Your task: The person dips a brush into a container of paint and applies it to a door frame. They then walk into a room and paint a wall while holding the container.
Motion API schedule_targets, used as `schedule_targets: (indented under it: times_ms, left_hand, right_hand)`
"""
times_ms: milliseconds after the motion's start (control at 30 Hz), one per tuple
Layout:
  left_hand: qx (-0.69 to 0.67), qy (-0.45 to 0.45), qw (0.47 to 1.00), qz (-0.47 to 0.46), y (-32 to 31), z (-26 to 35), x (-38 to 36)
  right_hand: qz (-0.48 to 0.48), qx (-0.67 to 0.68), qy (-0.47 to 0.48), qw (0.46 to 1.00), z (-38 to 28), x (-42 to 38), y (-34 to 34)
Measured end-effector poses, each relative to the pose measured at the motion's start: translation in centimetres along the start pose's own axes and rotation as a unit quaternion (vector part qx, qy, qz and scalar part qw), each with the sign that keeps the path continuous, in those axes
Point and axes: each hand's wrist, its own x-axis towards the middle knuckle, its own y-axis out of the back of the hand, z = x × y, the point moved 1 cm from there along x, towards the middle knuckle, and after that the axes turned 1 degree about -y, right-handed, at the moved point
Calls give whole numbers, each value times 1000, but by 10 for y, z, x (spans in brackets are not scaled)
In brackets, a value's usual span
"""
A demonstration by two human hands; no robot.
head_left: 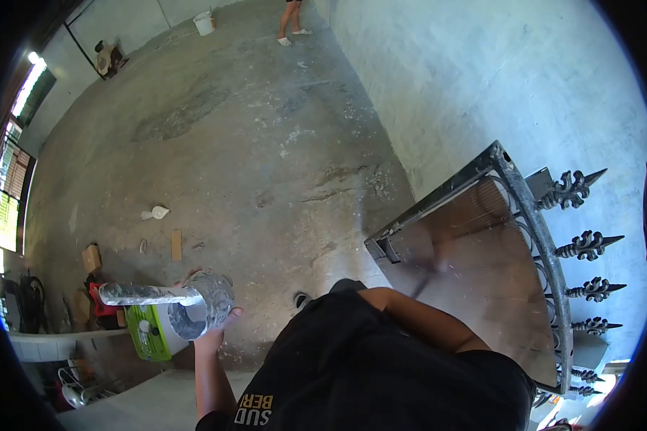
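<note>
In the head view, my left hand [219, 332] is wrapped round a paint-smeared grey container [212, 302], tilted so that its opening shows. A roller or long tube [140, 294], coated in grey, lies across the container's rim and sticks out to the left. My right forearm [435, 316] bends across the front of my black shirt; the right hand itself is hidden behind the shirt. Beyond the container a green and white object [148, 332] stands at the lower left, with something red [105, 300] beside it.
On the right a metal gate [474, 266] with spiked finials stands against the pale wall [482, 65]. A person's legs [289, 21] and a white bucket [204, 23] are at the far end. A cardboard piece [176, 245] and a white item [156, 212] lie on the floor.
</note>
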Motion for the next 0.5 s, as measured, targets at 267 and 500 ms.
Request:
schedule_targets:
  times_ms: [267, 500]
  left_hand:
    - [-64, -138, 988, -7, 0, 8, 123]
    - [-44, -116, 992, -16, -25, 5, 228]
  right_hand:
    - [548, 188, -175, 796, -15, 23, 133]
    - [528, 42, -33, 848, -117, 47, 227]
